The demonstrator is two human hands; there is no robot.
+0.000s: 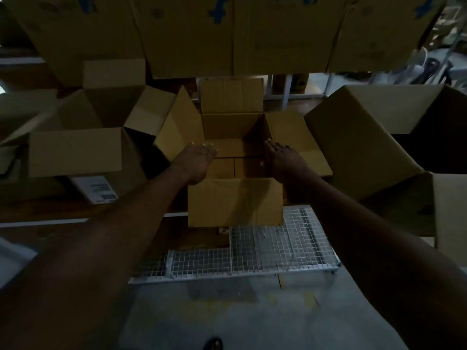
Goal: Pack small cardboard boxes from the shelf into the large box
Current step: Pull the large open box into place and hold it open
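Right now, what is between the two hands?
In the head view, the open box gapes between the left hand and right hand. Down inside, small boxes lie packed flat.

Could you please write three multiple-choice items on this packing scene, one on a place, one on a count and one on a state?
1. Where is the white label?
A. on the wire mesh rack
B. low on the side of the open box to the left
C. inside the middle box

2. How many hands reach over the middle open box?
A. none
B. one
C. two

3. What state are the hands in?
A. open, fingers spread, holding nothing
B. shut on a small box
C. pressing a flap down flat

Answers:
1 B: the label sits low on the left box.
2 C: the left hand and the right hand are both over its opening.
3 A: both palms are open with nothing gripped.
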